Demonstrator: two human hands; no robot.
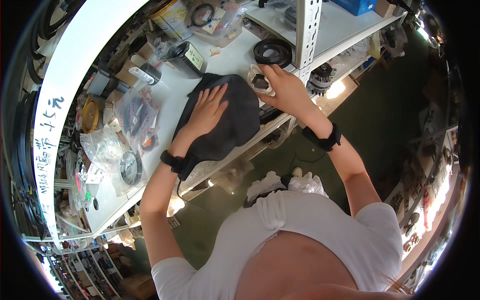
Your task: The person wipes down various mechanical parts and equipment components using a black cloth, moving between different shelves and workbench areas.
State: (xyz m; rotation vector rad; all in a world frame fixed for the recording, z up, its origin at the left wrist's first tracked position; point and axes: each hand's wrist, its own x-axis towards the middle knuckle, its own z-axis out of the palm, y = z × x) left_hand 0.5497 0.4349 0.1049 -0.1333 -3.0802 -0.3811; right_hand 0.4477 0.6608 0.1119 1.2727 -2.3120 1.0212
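Note:
My left hand (207, 110) lies flat with fingers apart on a black fabric piece (235, 130) spread over the white shelf board. My right hand (280, 90) grips a crumpled off-white wrapper with a dark item inside (258, 80), just right of the fabric at the board's edge. Behind that hand lies a black ring part (272, 52). A dark container with a pale label (186, 61) and a smaller labelled cylinder (145, 73) stand beyond the fabric.
Bagged parts (132, 115) crowd the shelf's left end. A plastic tub (217, 32) sits at the back. A perforated white post (306, 35) rises at the right, near a metal part (320, 77) on a lower level. Green floor (380, 140) shows below, with shelving along the right.

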